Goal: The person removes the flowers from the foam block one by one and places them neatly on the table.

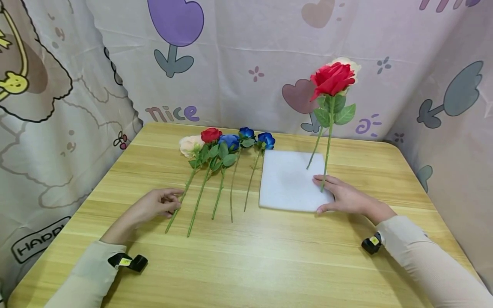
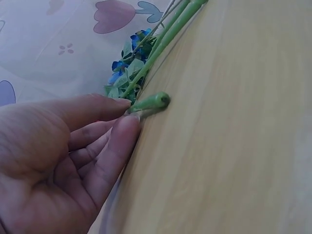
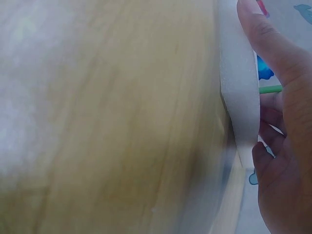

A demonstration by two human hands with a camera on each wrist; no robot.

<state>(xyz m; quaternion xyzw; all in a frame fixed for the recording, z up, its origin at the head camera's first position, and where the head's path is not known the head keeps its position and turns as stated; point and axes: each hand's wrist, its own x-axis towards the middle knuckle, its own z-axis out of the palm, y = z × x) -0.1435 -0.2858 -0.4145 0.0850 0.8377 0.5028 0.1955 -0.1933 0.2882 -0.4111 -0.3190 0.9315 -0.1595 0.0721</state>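
My left hand [image 1: 159, 203] pinches the lower stem of a cream rose [image 1: 191, 146] between thumb and finger; in the left wrist view, the green stem end [image 2: 158, 100] sticks out past the fingertips. Beside it lie a red rose [image 1: 211, 135] and several blue roses [image 1: 266, 140], stems toward me. My right hand [image 1: 346, 197] rests on the right side of a white foam board [image 1: 289, 182], fingers extended over it and thumb by its near corner. Another red rose [image 1: 334, 79] stands upright in the board, with a second cream rose [image 1: 352, 66] partly hidden behind its bloom.
The wooden table [image 1: 246, 265] extends in front of the flowers and board. A printed curtain [image 1: 239, 94] hangs close behind its far edge and along the sides. A small black wrist camera [image 1: 135, 262] is strapped to the left sleeve, another [image 1: 371, 244] to the right.
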